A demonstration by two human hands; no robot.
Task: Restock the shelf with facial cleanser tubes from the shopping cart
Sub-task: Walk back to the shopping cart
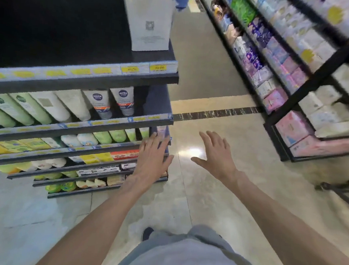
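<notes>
Facial cleanser tubes (pixel 46 107) stood in a row on the second tier of the shelf (pixel 86 74), up and to the left of the left hand's fingers (pixel 158 139). Among them, 2 white tubes with dark round logos (pixel 111 103) sat at the right end of that row, above those fingertips. The shelf was a tall dark unit with several stepped tiers, each edged by a strip of yellow price labels, and it filled the space left of both hands. Its top tier was bare and dark except for a white box (pixel 151 19) near the right end. Across the aisle, up and right of the right hand's fingers (pixel 212 139), ran a second black rack (pixel 311 84) packed with pink, purple and pale packets, blurred. The pale stone floor (pixel 195 196), crossed by a dark marble band, lay beneath both hands. A dark metal bar (pixel 338 187) showed low at the right edge, well right of the right fingers; whether it was the cart could not be told. The left hand (pixel 152 157) was spread flat with straight fingers in front of the shelf's right end, holding nothing. The right hand (pixel 215 154) hung over the floor just beside it, fingers splayed and empty. Lower tiers held green, white and yellow packs (pixel 96 157) just left of the left fingers.
</notes>
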